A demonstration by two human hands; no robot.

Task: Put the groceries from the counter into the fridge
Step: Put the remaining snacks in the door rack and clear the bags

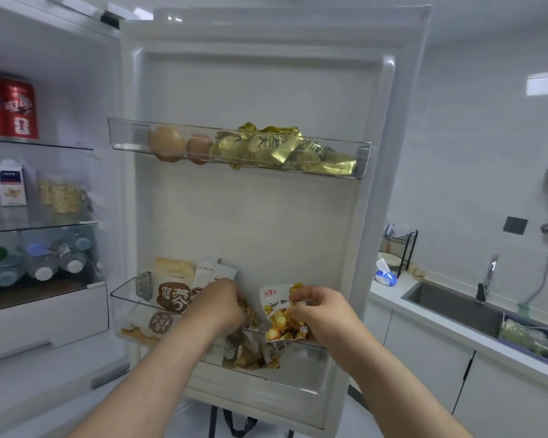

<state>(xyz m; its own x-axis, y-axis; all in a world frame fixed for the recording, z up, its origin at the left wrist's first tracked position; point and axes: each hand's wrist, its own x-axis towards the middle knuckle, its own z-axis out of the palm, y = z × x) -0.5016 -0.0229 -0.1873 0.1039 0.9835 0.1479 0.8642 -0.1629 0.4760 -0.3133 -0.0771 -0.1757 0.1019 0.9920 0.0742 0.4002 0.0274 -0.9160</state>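
Right hand (pixel 317 306) pinching yellow snack packet (pixel 279 314), lower centre; left hand (pixel 222 301) inside lower door bin (pixel 298 371), its grasp hidden, cannot tell

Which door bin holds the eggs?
The upper bin: two brown eggs lie at its left, beside gold packets. The lower bin shows bags, no eggs.

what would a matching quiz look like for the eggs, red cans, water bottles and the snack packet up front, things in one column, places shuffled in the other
Things
1 eggs
2 red cans
3 water bottles
4 white snack packet

Places
A pinched in the right hand
B upper door bin
C highest fridge shelf in view
D lying under the lower glass shelf

Pairs: 1-B, 2-C, 3-D, 4-A
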